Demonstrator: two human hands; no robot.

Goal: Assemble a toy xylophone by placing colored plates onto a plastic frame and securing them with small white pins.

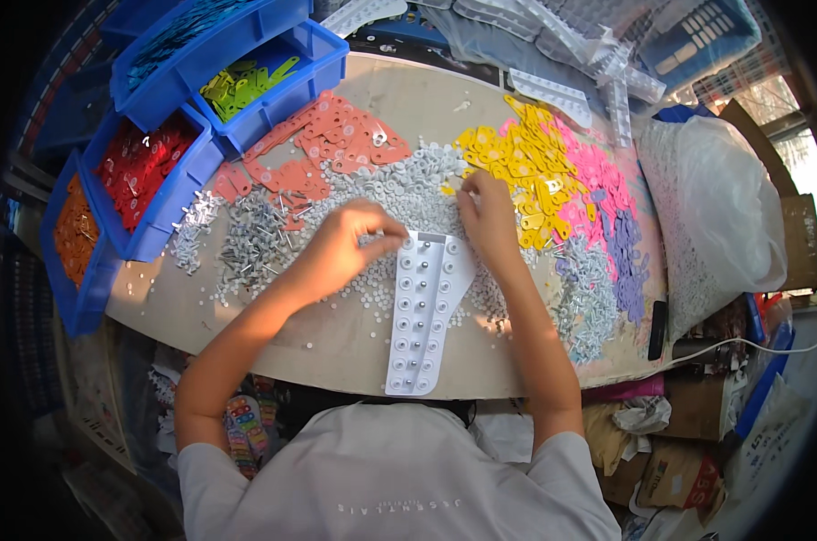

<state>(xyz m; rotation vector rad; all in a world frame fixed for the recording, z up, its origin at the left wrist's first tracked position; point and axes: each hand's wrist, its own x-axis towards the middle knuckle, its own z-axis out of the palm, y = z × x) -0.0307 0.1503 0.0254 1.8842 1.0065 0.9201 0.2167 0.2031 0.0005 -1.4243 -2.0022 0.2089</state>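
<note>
Counter [354, 361] crowded; white tray [420, 315] laid at near edge. Left hand [347, 239]: fingers bunched at tray's far-left corner. Right hand [489, 216]: fingers curled beside yellow tabs [521, 162]. Whether anything's pinched can't be told. White caps [408, 194] heaped beyond tray.

My left grip [350, 242] has its fingertips at the far left corner of the white tray [463, 267]. My right grip [488, 215] curls above the white round pieces [406, 185], yellow tags [536, 167] just beside it. Salmon tags [343, 135] lie beyond my left grip, metal rivets [251, 239] to its left on the counter [345, 362].
</note>
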